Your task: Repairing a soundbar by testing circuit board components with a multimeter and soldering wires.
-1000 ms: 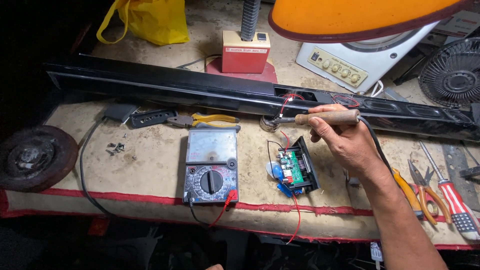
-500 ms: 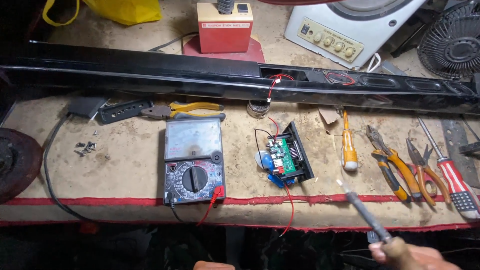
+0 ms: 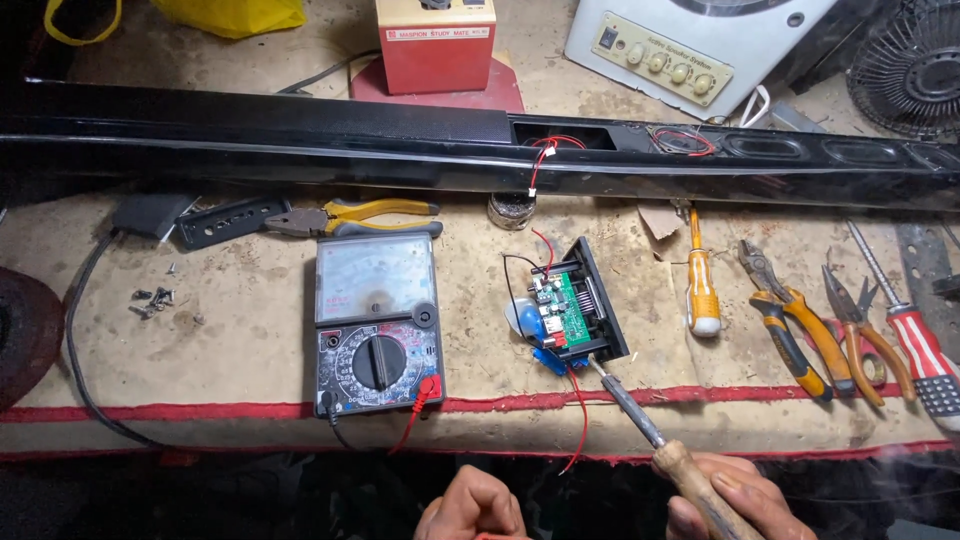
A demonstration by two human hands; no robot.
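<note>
Right hand [image 3: 735, 495] sits at five o'clock in the view, fingers wrapped tight round the wooden grip of the soldering iron [image 3: 655, 440]. The metal shaft angles up toward eleven o'clock, its tip touching or just beside the lower edge of the small green circuit board [image 3: 565, 315], which lies near the middle of the surface [image 3: 230, 350] in its black frame. The left hand [image 3: 470, 510] shows at six o'clock with fingers curled together; something reddish peeks at its lower edge, and I cannot tell whether it grips anything.

The iron looks stiff and light, a rough wooden handle made for a pencil hold well back from the bare metal. The board reads as light and fragile: thin, crowded with tiny parts, tethered by fine red and black wires, so its plastic frame is the safest place to steady it.

At nine o'clock from the board lies the analogue multimeter [image 3: 378, 325], a boxy dark case with a clear dial window and a chunky knob. At twelve o'clock runs the long glossy black speaker bar [image 3: 300, 150], hard and smooth. At three o'clock lie a yellow-handled screwdriver [image 3: 702, 290] and orange-grip pliers [image 3: 795, 330]. The surface itself is a worn, gritty, beige covering with a red edge.
</note>
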